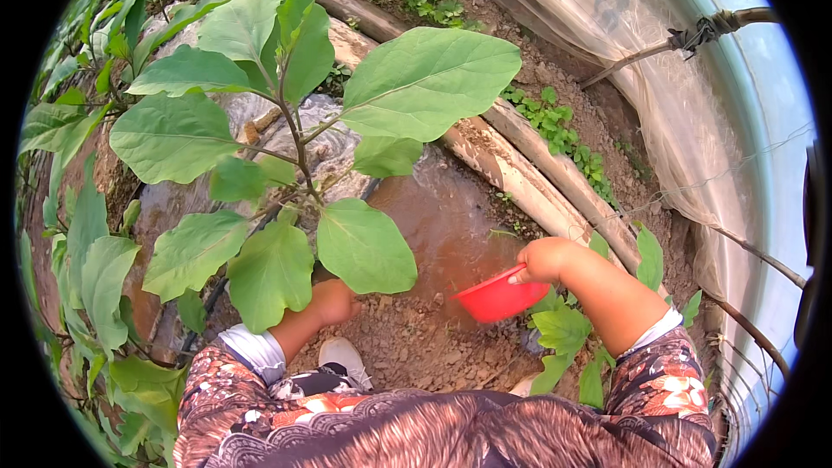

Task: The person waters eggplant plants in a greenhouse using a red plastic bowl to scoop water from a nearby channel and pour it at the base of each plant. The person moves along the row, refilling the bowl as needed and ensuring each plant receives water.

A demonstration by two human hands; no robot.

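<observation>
My right hand [546, 260] grips the rim of a red plastic basin [504, 297], which is tilted over wet ground. Muddy brown water [435, 227] lies in the furrow just beyond it. My left hand [337, 302] is low beside a tall eggplant plant [302, 149], partly behind its broad leaves. The fingers there look curled, but whether they hold anything is hidden. Below the hands is bare, crumbly soil [416, 344] with my white shoe [344, 359] on it.
Wooden poles [520, 175] run along the bed's far edge, with small green seedlings [562, 127] behind them. Clear plastic sheeting [650, 78] and bent rods [760, 247] line the right side. More eggplant plants [84, 260] crowd the left. A dark drip hose [214, 296] passes under the leaves.
</observation>
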